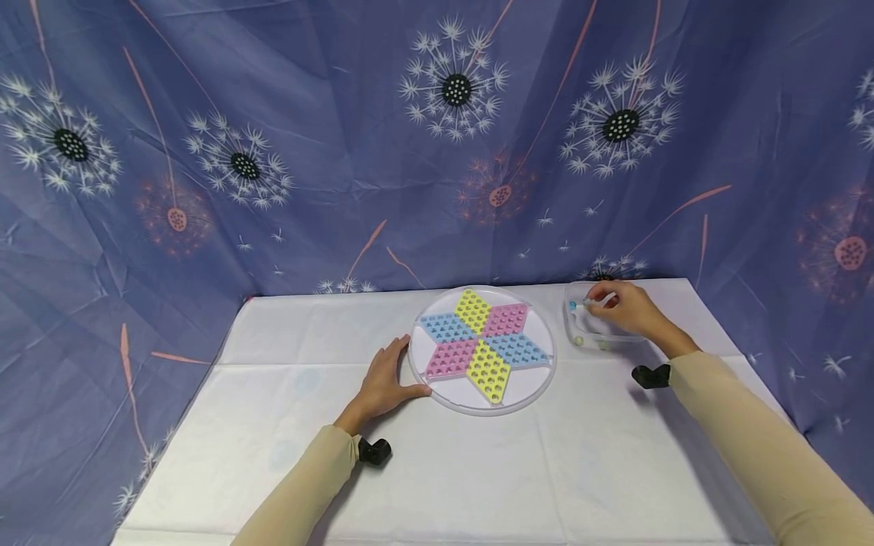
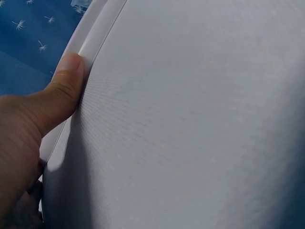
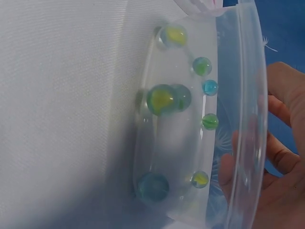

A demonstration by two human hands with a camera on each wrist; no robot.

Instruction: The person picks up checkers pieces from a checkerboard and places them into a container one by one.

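A round white Chinese checkers board [image 1: 444, 303] carries a star of pink, yellow and blue holed sections. My left hand [image 1: 384, 383] touches its left rim, thumb and fingers spread apart; the left wrist view shows the thumb [image 2: 66, 86] against the rim. At the right, a clear plastic container [image 1: 617, 337] holds several glass marbles, including a turquoise marble [image 3: 209, 88] and a yellow-green marble [image 3: 162, 99]. My right hand [image 1: 627, 309] is over this container and pinches a small pale marble [image 1: 586, 302]. In the right wrist view, the container wall partly covers the fingers.
A white cloth [image 1: 444, 470] covers the table under the board and container. Behind the table's back edge hangs a blue curtain [image 1: 355, 152] with a dandelion pattern. The container stands close to that back edge, a short way right of the board.
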